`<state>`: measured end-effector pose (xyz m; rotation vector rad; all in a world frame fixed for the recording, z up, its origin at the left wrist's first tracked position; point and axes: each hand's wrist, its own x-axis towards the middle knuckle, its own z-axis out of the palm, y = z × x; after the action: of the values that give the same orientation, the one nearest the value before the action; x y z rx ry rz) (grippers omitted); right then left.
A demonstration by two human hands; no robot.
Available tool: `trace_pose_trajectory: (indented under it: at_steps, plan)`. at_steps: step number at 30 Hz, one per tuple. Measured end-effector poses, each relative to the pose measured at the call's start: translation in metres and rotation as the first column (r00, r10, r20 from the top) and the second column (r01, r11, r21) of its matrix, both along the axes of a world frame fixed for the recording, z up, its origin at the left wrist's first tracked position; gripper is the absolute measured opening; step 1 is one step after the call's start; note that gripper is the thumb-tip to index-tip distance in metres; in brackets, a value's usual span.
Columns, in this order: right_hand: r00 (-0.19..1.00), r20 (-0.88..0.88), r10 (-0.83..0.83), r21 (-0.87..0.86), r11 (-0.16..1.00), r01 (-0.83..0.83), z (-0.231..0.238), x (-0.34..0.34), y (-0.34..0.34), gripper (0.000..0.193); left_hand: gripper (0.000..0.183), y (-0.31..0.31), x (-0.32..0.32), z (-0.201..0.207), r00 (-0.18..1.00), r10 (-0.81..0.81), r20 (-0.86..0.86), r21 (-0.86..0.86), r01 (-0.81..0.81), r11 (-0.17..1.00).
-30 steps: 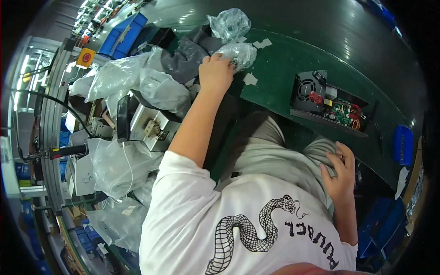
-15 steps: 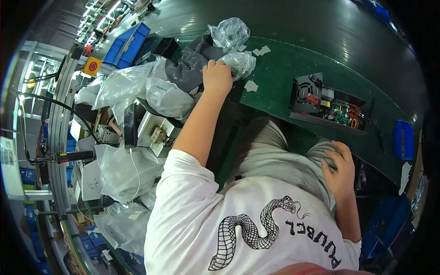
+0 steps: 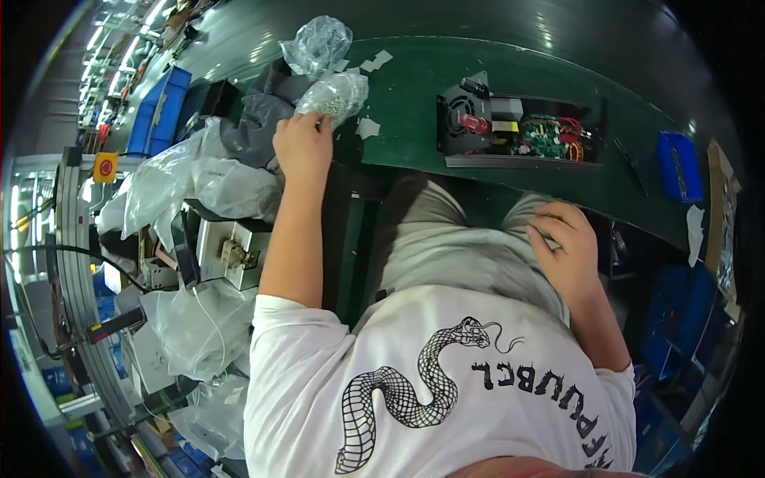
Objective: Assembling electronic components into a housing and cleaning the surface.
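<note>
My left hand [image 3: 304, 149] is just in front of a clear plastic bag [image 3: 338, 94] of small metallic parts at the far left of the green bench. Its fingers are curled together in a pinch; what they hold, if anything, is too small to make out. A grey cloth [image 3: 253, 127] lies beside that hand. My right hand [image 3: 567, 248] rests on my right thigh, its fingers apart, holding nothing. Beyond it on the bench lies an opened black metal case [image 3: 522, 165] with a fan, a green circuit board [image 3: 550, 134] and red wires.
A crumpled clear bag [image 3: 317, 46] and white paper scraps [image 3: 368, 128] lie on the green bench [image 3: 414, 80]. Plastic-wrapped items [image 3: 199, 183] crowd the left side. Blue bins stand at the far left [image 3: 159, 111] and right [image 3: 679, 167]. A thin dark tool [image 3: 629, 165] lies near the right bin.
My left hand has drawn back from the bag of small parts, with its fingers curled. The whole view has shifted, so the bench appears further left and higher. My right hand stays on my thigh.
</note>
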<state>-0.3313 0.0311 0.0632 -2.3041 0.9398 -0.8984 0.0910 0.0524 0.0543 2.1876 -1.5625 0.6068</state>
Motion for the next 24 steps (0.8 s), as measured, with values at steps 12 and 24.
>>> trace_pose_trajectory:
  at_steps: [12, 24]
  plan:
    - [1.0, 0.023, 0.015, 0.02, 1.0, -0.015, -0.011, -0.002, 0.004, 0.016, 0.022, -0.004, -0.004, 0.008, 0.992, 0.022, -0.122, 0.075, -0.013, 0.997]
    - [0.972, -0.001, 0.233, -0.202, 0.952, -0.229, 0.001, 0.067, 0.009, 0.016, 0.02, 0.06, -0.195, -0.013, -0.443, -0.015, -0.896, -0.139, 0.25, 0.958]
